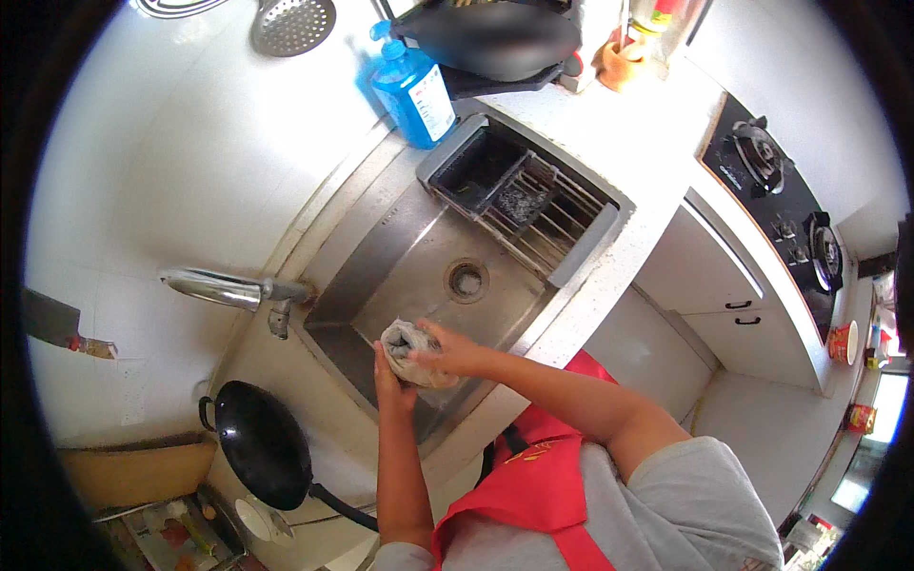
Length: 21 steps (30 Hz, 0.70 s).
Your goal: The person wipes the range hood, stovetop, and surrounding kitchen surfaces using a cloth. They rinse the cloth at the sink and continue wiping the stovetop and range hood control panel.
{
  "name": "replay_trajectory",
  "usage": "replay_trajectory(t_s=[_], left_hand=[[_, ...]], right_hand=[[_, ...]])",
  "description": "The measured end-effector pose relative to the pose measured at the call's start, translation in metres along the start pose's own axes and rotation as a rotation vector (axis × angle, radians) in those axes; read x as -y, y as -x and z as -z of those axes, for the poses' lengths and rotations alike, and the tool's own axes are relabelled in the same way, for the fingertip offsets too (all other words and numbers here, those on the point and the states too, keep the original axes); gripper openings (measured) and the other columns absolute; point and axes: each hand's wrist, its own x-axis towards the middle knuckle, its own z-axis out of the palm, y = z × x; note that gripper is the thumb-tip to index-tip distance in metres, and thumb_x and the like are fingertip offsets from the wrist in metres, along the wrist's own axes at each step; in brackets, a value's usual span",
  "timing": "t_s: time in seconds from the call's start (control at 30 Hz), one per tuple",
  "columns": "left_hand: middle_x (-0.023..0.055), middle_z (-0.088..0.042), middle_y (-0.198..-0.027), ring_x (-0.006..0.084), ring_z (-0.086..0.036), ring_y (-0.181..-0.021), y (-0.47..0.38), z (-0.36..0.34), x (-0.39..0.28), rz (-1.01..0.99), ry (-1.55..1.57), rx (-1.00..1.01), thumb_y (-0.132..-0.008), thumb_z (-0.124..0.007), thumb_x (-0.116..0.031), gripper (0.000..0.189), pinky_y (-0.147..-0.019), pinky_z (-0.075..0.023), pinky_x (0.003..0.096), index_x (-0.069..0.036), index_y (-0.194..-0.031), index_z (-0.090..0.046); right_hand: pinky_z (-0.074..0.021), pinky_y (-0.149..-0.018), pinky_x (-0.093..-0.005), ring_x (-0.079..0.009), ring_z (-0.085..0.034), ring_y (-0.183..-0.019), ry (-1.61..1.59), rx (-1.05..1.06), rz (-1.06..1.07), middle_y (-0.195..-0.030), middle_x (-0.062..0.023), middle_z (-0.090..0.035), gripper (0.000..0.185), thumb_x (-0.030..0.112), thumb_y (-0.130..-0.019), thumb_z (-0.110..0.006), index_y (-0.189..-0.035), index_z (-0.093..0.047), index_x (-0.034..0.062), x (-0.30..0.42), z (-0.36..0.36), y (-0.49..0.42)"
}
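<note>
Both of my hands are around a crumpled, whitish bundle, probably a damp cloth (400,342), above the near part of the stainless steel sink (400,264). From the left, my left hand (390,382) supports its side with the fingers pointing up. My right hand (453,350) grips it from the other side, partly covering it. A dark hollow shows in the bundle's folded end. Beyond it lies the sink drain (468,280). The chrome faucet (221,285) stands at the sink's left edge, with no water visibly running.
A grey drain rack (571,221) spans the sink's far end, beside a blue pump bottle (414,93). A black wok (263,446) rests on the left counter. A cleaver (53,321) hangs on the wall. The gas stove (778,193) is at right.
</note>
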Motion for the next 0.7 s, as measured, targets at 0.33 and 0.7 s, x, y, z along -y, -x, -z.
replay_trajectory(t_s=[0.33,0.7], left_hand=[[0.0122,-0.046,-0.128,0.0282,-0.047,-0.116,0.073,-0.095,0.016,-0.156,-0.205,0.042,-0.093,-0.043,-0.045,0.053,-0.096,-0.0399,0.0444,-0.005,-0.129,-0.042],[0.0131,-0.042,-0.123,0.029,-0.045,-0.113,0.11,-0.226,0.137,-0.223,-0.307,0.132,-0.091,-0.052,-0.033,0.043,-0.092,-0.0383,0.0445,-0.005,-0.121,-0.038]], right_hand=[[-0.0317,-0.103,-0.0429,-0.0357,-0.035,-0.127,-0.289,-0.102,0.131,-0.135,-0.0277,-0.033,0.097,0.055,-0.076,-0.065,-0.138,-0.018,-0.0032,0.011,0.057,0.088],[-0.049,-0.075,-0.0366,-0.0207,-0.055,-0.1,0.063,-0.664,0.166,-0.101,-0.0184,-0.056,0.054,0.043,-0.088,-0.056,-0.112,-0.049,-0.0048,-0.045,0.187,0.242]])
